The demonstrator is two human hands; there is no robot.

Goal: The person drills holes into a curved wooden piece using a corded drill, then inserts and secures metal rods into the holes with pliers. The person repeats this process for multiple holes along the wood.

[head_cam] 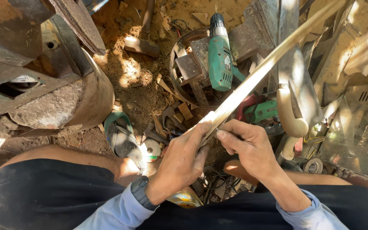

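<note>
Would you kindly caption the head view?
Both hands, left hand and right hand, grip a pale strip above a green drill.

You see hard sunlight in patches: glare on the pale strip [269,64] and on the sandy ground [128,72]. Deep shade covers the rusty drum [43,85] at left. Focus is sharp centrally; the edges bend outward.

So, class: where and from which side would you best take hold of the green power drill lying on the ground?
Grip the green drill by its handle, the stub jutting toward the right at its lower end. Come from the right, as metal scrap crowds its left side. The handle looks clear enough for fingers to wrap round.
</note>
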